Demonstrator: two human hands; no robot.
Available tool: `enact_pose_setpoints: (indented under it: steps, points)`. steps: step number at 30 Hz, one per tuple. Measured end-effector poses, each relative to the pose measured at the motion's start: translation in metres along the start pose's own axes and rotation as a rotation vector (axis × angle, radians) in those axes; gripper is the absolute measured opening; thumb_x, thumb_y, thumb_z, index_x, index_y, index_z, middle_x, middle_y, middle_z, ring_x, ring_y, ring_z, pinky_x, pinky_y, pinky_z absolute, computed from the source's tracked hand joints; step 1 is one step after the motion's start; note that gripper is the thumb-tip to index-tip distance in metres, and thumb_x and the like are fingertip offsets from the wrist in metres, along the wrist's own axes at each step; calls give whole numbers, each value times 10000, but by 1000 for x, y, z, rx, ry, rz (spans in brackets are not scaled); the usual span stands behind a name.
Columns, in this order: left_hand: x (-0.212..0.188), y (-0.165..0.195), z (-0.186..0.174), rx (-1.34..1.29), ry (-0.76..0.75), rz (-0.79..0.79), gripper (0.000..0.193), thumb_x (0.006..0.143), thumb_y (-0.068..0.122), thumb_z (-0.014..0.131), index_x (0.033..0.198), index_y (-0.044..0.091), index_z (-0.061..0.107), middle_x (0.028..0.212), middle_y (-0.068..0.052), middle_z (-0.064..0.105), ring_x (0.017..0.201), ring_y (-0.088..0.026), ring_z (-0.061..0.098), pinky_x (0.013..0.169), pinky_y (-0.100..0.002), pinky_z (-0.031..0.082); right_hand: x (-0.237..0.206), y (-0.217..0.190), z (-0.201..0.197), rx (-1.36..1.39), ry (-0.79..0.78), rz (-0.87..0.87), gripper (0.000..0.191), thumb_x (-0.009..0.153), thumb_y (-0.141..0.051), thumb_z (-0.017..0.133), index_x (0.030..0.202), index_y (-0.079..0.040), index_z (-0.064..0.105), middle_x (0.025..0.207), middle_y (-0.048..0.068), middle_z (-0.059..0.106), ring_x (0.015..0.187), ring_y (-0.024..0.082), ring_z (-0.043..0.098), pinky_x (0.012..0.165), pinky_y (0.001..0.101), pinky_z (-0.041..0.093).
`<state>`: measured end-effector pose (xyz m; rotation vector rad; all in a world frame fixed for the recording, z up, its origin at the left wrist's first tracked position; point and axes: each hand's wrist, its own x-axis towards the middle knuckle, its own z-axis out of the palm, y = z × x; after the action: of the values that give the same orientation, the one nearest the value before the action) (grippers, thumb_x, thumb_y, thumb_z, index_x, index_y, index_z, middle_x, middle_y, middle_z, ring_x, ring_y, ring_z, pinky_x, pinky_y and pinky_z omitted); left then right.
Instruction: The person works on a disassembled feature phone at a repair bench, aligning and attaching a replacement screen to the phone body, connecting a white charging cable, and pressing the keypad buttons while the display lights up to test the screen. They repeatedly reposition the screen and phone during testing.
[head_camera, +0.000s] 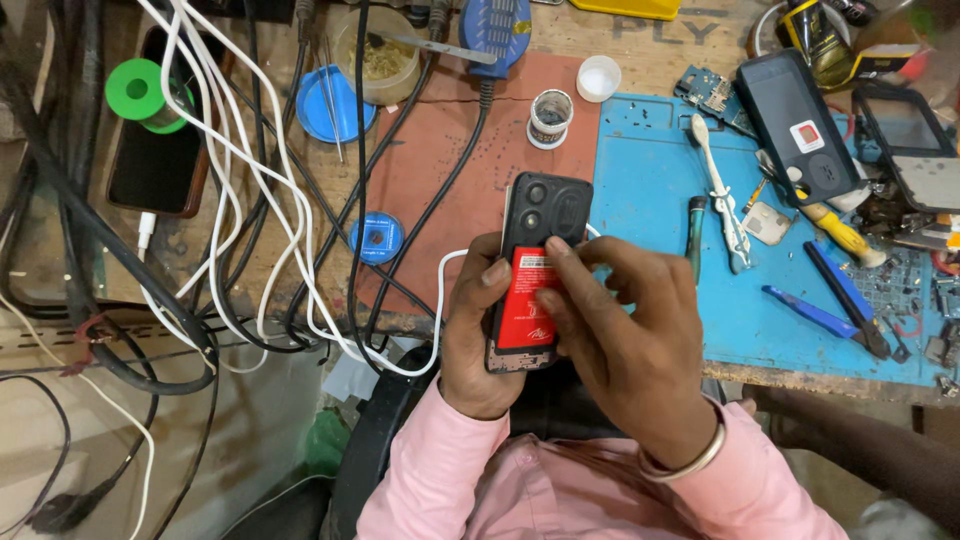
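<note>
Red battery (527, 300) sits in the open back of a small black phone (535, 262), which is held above the near edge of the table (660, 190). The left hand (478, 330) is wrapped around the phone's left side, thumb lying against the edge, fingers closed behind the body. The right hand (620, 335) is partly curled; its index finger and thumb press on the battery's upper right corner, and it holds nothing of its own.

Step in hand, as judged: seating or freeing the battery in its bay. The next move calls for steady fingertip pressure at the battery edge while the left hand keeps the phone from twisting.

Beyond the right hand, on the blue mat (650, 170), lie a white toothbrush (722, 195), a yellow-handled screwdriver (838, 232) and blue pry tools (815, 312). Beyond the left hand run white and black cables (260, 200); farther to its left stands a green solder spool (140, 92).
</note>
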<state>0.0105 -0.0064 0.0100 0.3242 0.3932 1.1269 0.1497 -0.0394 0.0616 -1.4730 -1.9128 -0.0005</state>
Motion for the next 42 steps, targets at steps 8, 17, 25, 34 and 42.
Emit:
enact_pose_setpoints:
  steps: [8,17,25,34,42]
  points:
    - [-1,8,-2,118,-14,19,426,1020,314,622,1276,-1,494,1079,-194,641,835,-267,675,669,-359,585,1,-3,-2,100,-78,-63,901,706,-470,877,1403,-23,521,1366,176,495,1223,385,518,1034,498,449]
    - [-8,8,2,124,-77,-15,480,996,318,644,1319,5,476,1116,-209,626,867,-265,675,614,-344,580,-5,5,-2,152,-74,-62,921,624,-435,951,1342,-32,537,1329,164,492,1255,398,516,1055,504,458]
    - [-15,13,7,242,-52,49,544,993,326,665,1343,-47,478,1177,-219,641,850,-240,668,664,-339,580,-3,-3,-15,15,-75,-140,819,744,-504,862,1365,-36,604,1302,125,557,1222,372,534,1015,509,453]
    - [-16,17,21,932,171,365,481,985,214,733,1366,-13,547,1197,-116,664,982,-135,637,825,-279,563,-23,-3,-8,187,-128,19,596,830,-307,813,1308,-7,625,1349,151,592,1220,347,579,991,457,485]
    - [-7,34,20,1040,272,469,691,841,132,819,1421,18,461,1214,-34,622,998,-97,641,847,-250,550,-31,39,-23,115,-343,9,393,767,-125,802,1151,-65,740,1155,104,678,969,308,596,807,422,490]
